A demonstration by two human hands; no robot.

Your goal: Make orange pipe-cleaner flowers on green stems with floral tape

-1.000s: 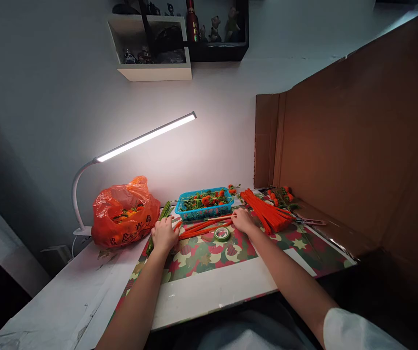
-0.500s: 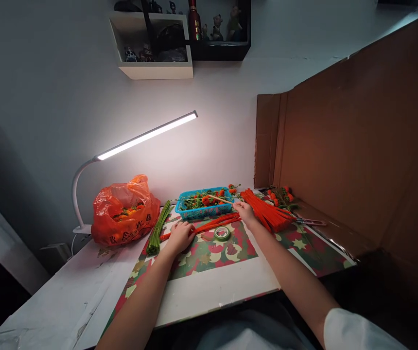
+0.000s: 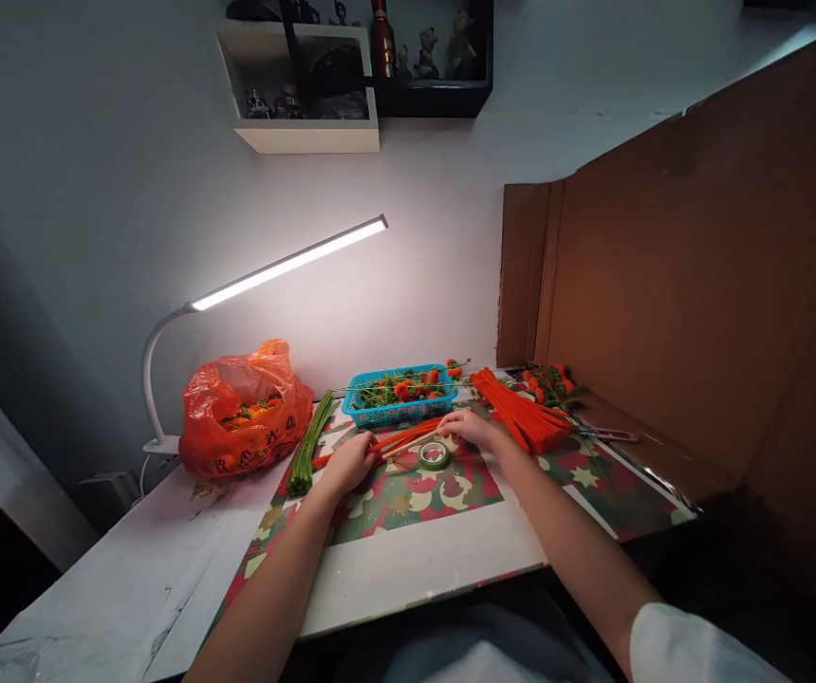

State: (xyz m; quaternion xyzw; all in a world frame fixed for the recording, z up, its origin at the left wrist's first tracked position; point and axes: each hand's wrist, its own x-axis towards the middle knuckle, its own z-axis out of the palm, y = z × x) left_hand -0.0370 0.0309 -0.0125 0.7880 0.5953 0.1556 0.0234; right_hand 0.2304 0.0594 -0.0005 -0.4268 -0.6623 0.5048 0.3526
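My left hand [image 3: 349,463] is closed over one end of some orange-red pipe cleaners [image 3: 408,434], which stretch to the right across the patterned mat. In my right hand [image 3: 469,429] a thin pale stick [image 3: 412,445] is pinched at its right end. It lies low along the pipe cleaners, its far end close to my left fingers. A roll of green tape [image 3: 435,455] rests just below the stick. To the left of my left hand lies a bundle of green pipe cleaners [image 3: 306,451]. A larger fan of red pipe cleaners [image 3: 522,415] spreads to the right of my right hand.
Behind my hands stands a blue basket [image 3: 398,415] of orange flowers on green stems. An orange plastic bag [image 3: 237,446] and a lit desk lamp [image 3: 287,266] are at left. Scissors [image 3: 607,433], more flowers [image 3: 548,382] and a tall cardboard panel [image 3: 678,285] are at right.
My right hand has come down and slightly left, bringing the stick from above the basket's front down to the pipe cleaners. The left hand has hardly moved.
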